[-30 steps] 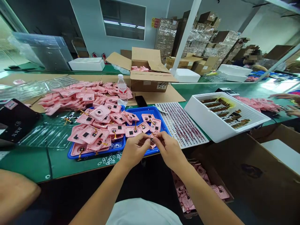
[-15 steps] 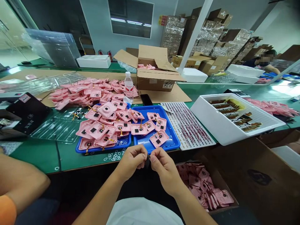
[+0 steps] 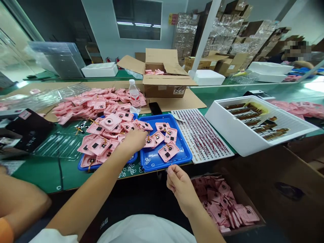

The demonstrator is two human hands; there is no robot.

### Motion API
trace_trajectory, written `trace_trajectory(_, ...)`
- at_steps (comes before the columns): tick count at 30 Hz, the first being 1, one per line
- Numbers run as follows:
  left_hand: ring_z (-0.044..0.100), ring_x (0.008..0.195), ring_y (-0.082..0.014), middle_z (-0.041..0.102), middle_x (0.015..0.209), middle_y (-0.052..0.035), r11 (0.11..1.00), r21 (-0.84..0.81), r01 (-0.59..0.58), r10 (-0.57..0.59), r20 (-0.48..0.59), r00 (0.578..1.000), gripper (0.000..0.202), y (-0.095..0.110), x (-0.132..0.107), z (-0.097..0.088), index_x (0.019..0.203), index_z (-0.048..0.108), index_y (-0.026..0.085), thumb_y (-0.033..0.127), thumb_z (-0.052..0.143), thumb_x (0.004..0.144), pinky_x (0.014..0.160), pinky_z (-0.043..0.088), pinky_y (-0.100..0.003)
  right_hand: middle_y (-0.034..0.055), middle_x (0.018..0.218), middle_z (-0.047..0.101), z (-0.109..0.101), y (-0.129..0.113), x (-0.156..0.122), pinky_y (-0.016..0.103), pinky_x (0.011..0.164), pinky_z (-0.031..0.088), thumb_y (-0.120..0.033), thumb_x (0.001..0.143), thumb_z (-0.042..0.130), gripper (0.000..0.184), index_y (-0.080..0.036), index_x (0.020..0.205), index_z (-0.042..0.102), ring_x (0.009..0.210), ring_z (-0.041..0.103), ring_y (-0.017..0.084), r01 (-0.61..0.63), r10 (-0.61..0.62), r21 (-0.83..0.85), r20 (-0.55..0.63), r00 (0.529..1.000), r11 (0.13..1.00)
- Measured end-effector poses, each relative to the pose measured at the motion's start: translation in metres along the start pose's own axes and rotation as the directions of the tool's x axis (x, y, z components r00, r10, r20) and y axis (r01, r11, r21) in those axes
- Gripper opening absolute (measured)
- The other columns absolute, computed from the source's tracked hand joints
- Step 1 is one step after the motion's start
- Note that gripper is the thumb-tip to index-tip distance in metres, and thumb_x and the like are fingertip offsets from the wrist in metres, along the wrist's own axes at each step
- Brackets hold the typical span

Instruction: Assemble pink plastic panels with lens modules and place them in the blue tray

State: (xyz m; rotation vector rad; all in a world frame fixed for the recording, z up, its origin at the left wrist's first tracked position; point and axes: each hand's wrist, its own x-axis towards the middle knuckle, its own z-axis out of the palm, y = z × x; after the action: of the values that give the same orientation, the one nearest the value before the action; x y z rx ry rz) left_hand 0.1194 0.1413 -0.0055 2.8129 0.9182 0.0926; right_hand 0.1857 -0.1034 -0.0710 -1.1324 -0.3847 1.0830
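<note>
My left hand [image 3: 136, 139] reaches over the seam between two blue trays, its fingertips at a pink plastic casing [image 3: 144, 125]. The back of the hand hides whether it grips that casing. Under the left forearm, the left blue tray [image 3: 82, 166] carries a heap of pink casings with black parts and small ribbon cables. Several more casings, among them a pink casing [image 3: 168, 151] at the front, lie in the right blue tray [image 3: 186, 151]. My right hand [image 3: 179, 184] is pinched closed in front of that tray's edge; whatever its fingertips hold is too small to make out.
White rings [image 3: 129, 171] lie along the table's front edge. To the right are a sheet with rows of small parts [image 3: 202, 135] and a white foam box [image 3: 227, 135]. Below stands a carton of pink casings [image 3: 222, 202]. Another person's arm [image 3: 22, 199] is at left.
My left hand has left my right hand and moved forward and left, over the trays to the casings. The right hand stays pinched near the tray's front edge. The view has shifted slightly.
</note>
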Motion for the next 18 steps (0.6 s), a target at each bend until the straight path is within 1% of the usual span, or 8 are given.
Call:
trace_trajectory(3, 0.064, 0.113, -0.0419, 0.076, 0.098, -0.0187, 0.998, -0.055, -0.003, 0.005, 0.022, 1.0, 0.002, 0.0, 0.008, 0.005, 0.072, 0.07, 0.02, 0.019, 0.068, 0.073, 0.102, 0.049, -0.049, -0.0121, 0.058, 0.03, -0.006, 0.002, 0.0, 0.024, 0.05, 0.021, -0.066, 0.082, 0.079, 0.05, -0.023, 0.082, 0.055, 0.051, 0.02, 0.008, 0.013, -0.013, -0.002, -0.015, 1.0, 1.0)
trace_trajectory(5, 0.066, 0.111, -0.0401, 0.075, 0.09, -0.0163, 0.994, -0.113, -0.002, 0.006, 0.037, 0.999, 0.01, 0.0, 0.008, 0.004, 0.064, 0.063, 0.022, 0.024, 0.071, 0.07, 0.103, 0.048, -0.047, -0.0119, 0.059, 0.03, -0.008, 0.003, 0.001, 0.025, 0.05, 0.021, -0.067, 0.083, 0.078, 0.05, -0.023, 0.081, 0.055, 0.051, 0.021, 0.008, 0.024, -0.024, -0.013, -0.021, 0.999, 1.0)
trace_trajectory(7, 0.067, 0.106, -0.0381, 0.074, 0.087, -0.0153, 0.983, -0.184, 0.023, -0.016, 0.037, 0.999, 0.014, 0.001, 0.002, 0.0, 0.065, 0.061, 0.023, 0.028, 0.07, 0.073, 0.1, 0.049, -0.045, -0.011, 0.061, 0.032, -0.009, 0.004, 0.001, 0.025, 0.05, 0.022, -0.067, 0.084, 0.077, 0.05, -0.022, 0.082, 0.056, 0.051, 0.023, 0.008, 0.038, -0.039, -0.037, -0.028, 0.999, 0.999)
trace_trajectory(9, 0.069, 0.097, -0.0353, 0.074, 0.088, -0.0144, 0.961, -0.263, 0.08, -0.076, 0.028, 0.997, 0.011, 0.001, -0.009, -0.005, 0.079, 0.064, 0.022, 0.032, 0.066, 0.082, 0.092, 0.052, -0.044, -0.0092, 0.063, 0.037, -0.009, 0.003, 0.002, 0.026, 0.051, 0.024, -0.067, 0.086, 0.075, 0.048, -0.022, 0.083, 0.059, 0.052, 0.027, 0.009, 0.064, -0.067, -0.079, -0.038, 0.997, 0.995)
trace_trajectory(12, 0.07, 0.083, -0.0299, 0.074, 0.09, -0.0109, 0.898, -0.399, 0.186, -0.196, 0.014, 0.98, 0.026, 0.005, -0.034, -0.006, 0.111, 0.06, 0.021, 0.04, 0.053, 0.095, 0.077, 0.056, -0.041, -0.0043, 0.07, 0.049, -0.005, -0.002, 0.002, 0.027, 0.058, 0.033, -0.06, 0.09, 0.074, 0.041, -0.021, 0.086, 0.064, 0.061, 0.039, 0.012, 0.125, -0.135, -0.168, -0.045, 0.99, 0.978)
trace_trajectory(15, 0.073, 0.089, -0.0249, 0.075, 0.107, -0.0112, 0.76, -0.604, 0.24, -0.277, 0.033, 0.96, 0.041, 0.019, -0.062, 0.007, 0.132, 0.049, 0.021, 0.046, 0.042, 0.1, 0.068, 0.059, -0.034, -0.0009, 0.078, 0.059, 0.006, -0.01, 0.004, 0.029, 0.066, 0.039, -0.051, 0.094, 0.073, 0.03, -0.022, 0.088, 0.067, 0.07, 0.048, 0.015, 0.187, -0.201, -0.249, -0.032, 0.979, 0.95)
trace_trajectory(17, 0.075, 0.097, -0.0232, 0.074, 0.12, -0.0125, 0.558, -0.789, 0.257, -0.293, 0.103, 0.951, 0.043, 0.033, -0.079, 0.02, 0.133, 0.048, 0.021, 0.047, 0.044, 0.099, 0.066, 0.062, -0.031, 0.0002, 0.082, 0.061, 0.015, -0.014, 0.006, 0.031, 0.07, 0.042, -0.043, 0.097, 0.071, 0.022, -0.023, 0.088, 0.069, 0.074, 0.052, 0.017, 0.288, -0.312, -0.366, -0.007, 0.95, 0.885)
trace_trajectory(18, 0.075, 0.1, -0.0236, 0.073, 0.123, -0.0127, 0.384, -0.883, 0.269, -0.292, 0.16, 0.943, 0.043, 0.041, -0.086, 0.027, 0.131, 0.05, 0.021, 0.046, 0.052, 0.096, 0.067, 0.063, -0.031, 0.0011, 0.084, 0.061, 0.019, -0.016, 0.008, 0.031, 0.072, 0.043, -0.039, 0.098, 0.069, 0.018, -0.024, 0.089, 0.07, 0.076, 0.054, 0.018, 0.358, -0.394, -0.445, 0.013, 0.919, 0.821)
